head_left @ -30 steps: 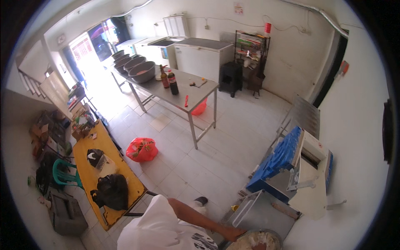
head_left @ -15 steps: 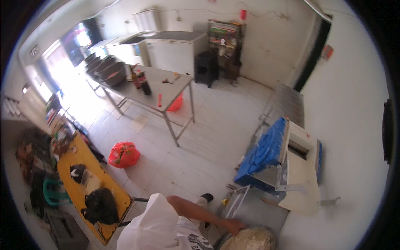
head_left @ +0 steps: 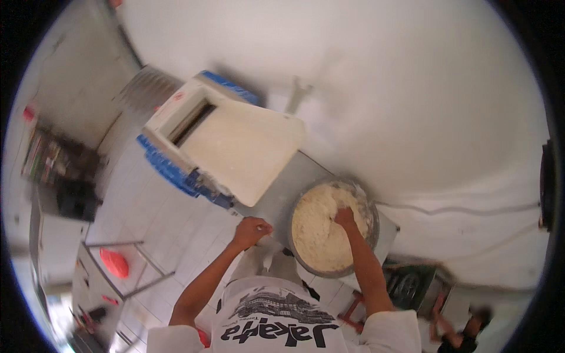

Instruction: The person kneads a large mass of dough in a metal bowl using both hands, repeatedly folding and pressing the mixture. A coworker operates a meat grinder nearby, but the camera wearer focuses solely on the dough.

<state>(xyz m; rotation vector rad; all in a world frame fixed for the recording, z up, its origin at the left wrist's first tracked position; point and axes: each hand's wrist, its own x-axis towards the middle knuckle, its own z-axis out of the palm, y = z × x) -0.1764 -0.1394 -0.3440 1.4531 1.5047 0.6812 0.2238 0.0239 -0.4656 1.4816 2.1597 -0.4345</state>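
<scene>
A wide round metal basin [head_left: 374, 234] stands on a grey metal table, filled with pale, crumbly flour dough [head_left: 321, 229]. My right hand [head_left: 346, 216] is down in the dough, its fingers curled and partly buried. To the left of the basin, my left hand [head_left: 252, 231] hovers near the table's front edge with its fingers curled in; whether it holds anything small is hidden. Beyond it sits a dough-rolling machine [head_left: 162, 126] with blue sides, a roller slot and a broad cream-coloured feed tray [head_left: 250, 150].
The grey table top [head_left: 294, 182] shows between machine and basin, against a white wall [head_left: 412, 117]. At lower right are a green crate [head_left: 407, 288] and another person [head_left: 465, 332]. A red plastic bag [head_left: 115, 263] lies by a metal-framed table at lower left.
My view has swung right and down from the room to the machine and basin. The right hand is now in the dough; the left hand, earlier at the basin's rim, is away from it.
</scene>
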